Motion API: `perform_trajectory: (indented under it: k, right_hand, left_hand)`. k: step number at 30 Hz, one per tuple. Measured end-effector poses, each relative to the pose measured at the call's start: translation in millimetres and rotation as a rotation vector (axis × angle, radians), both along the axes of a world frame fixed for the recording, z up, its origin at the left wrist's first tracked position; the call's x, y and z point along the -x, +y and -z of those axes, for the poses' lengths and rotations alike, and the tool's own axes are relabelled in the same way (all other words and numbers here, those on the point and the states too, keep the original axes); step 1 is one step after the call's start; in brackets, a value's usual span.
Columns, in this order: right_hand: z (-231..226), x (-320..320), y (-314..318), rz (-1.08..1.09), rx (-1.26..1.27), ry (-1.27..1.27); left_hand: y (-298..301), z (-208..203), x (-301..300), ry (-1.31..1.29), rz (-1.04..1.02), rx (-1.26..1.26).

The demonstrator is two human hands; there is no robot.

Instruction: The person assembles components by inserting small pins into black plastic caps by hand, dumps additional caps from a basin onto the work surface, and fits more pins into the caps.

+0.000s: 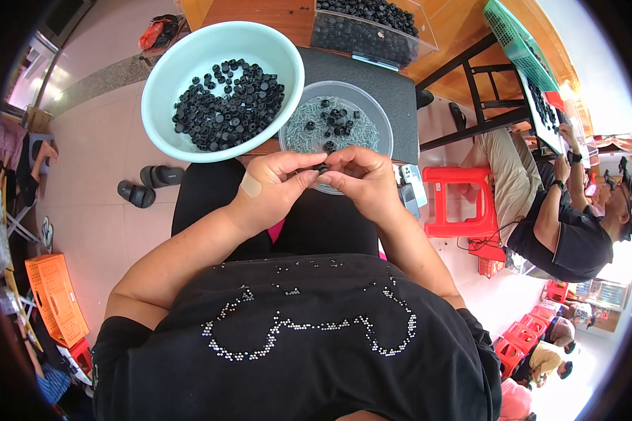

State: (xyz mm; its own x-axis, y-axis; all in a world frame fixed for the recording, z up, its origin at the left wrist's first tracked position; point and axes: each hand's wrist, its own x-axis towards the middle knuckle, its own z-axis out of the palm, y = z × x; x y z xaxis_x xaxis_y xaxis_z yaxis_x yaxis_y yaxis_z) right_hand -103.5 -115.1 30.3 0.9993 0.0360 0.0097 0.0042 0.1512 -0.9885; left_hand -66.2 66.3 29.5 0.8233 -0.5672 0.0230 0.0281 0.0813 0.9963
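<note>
Between my fingertips is a small round black part [321, 168], pinched from both sides. My left hand [277, 184], with a plaster near its wrist, grips it from the left. From the right, my right hand [361, 175] closes on it with thumb and fingers. Both hands hover over the near rim of a clear round tub [385, 133] that holds many small screws [298, 130] and several black parts [337, 123]. Beyond my left hand stands a pale green basin [154, 105] with a heap of black round parts [232, 109]. The held part's details are mostly hidden by my fingers.
A clear box [365, 45] full of black parts sits at the back. Phones [411, 186] lie right of the tub, near a red stool [460, 203]. Another person [569, 224] works at the right. Dark sandals [147, 186] and an orange crate [56, 298] are at left.
</note>
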Motion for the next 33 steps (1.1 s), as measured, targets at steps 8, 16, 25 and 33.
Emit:
perform_trajectory:
  k: [8,16,25,33]
  right_hand:
    - [6,-3,-7,-0.091,0.311,-0.049]
    - [26,-3,-1,-0.111,0.192,0.020]
    - [22,-5,8,-0.091,0.054,0.095]
    - [13,-2,5,-0.074,0.086,0.204]
  left_hand:
    - [-2,-4,6,0.074,0.009,-0.041]
    - [-3,8,9,0.052,-0.008,-0.095]
    - [-4,6,16,-0.101,-0.072,-0.191]
    - [-1,9,5,-0.572,-0.166,-0.255]
